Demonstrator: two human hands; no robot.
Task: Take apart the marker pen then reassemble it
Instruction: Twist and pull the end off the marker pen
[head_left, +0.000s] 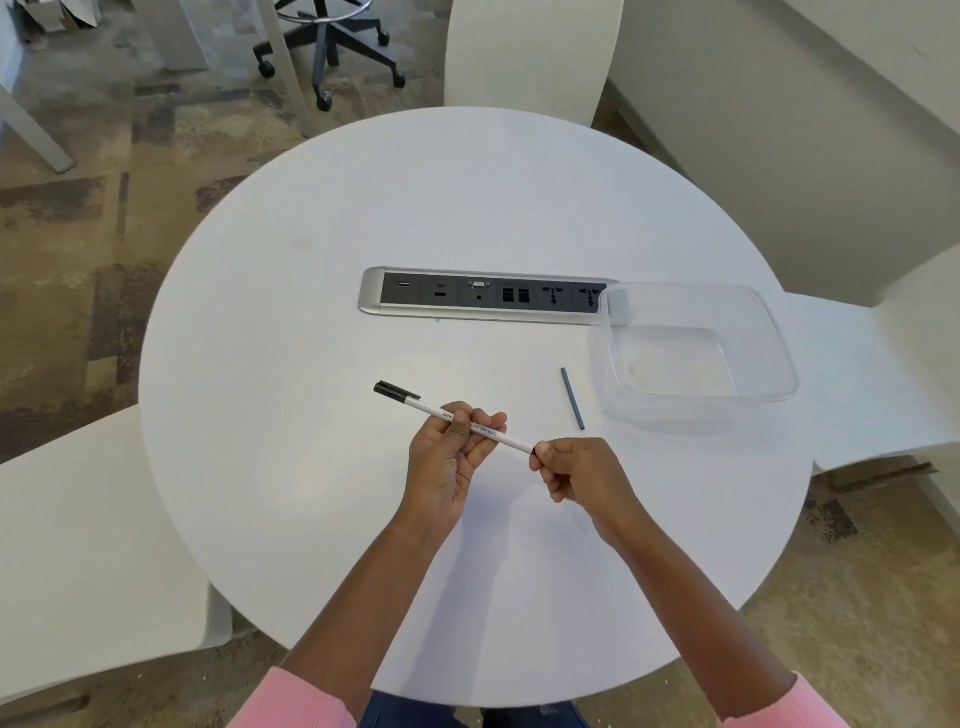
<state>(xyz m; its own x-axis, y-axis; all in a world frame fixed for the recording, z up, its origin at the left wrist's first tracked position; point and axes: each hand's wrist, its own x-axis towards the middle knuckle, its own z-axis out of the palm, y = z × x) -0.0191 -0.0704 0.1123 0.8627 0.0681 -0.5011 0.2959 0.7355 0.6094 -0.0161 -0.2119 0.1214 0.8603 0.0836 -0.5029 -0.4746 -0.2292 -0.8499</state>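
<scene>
A white marker pen (511, 441) with a black cap (396, 390) is held above the round white table (291, 364), its capped end pointing up and left. My left hand (451, 457) grips the middle of the barrel. My right hand (576, 470) pinches the pen's rear end between thumb and fingers; what is at that end is hidden by the fingers. A thin dark grey ink stick (571, 398) lies loose on the table to the right of the pen, close to the clear box.
A clear plastic container (769, 332) stands at the right of the table, overlapping the end of a recessed power and data socket strip (483, 297). White chairs surround the table: far (530, 52), left (88, 545), right (893, 364). An office chair base (327, 41) stands on the carpet beyond.
</scene>
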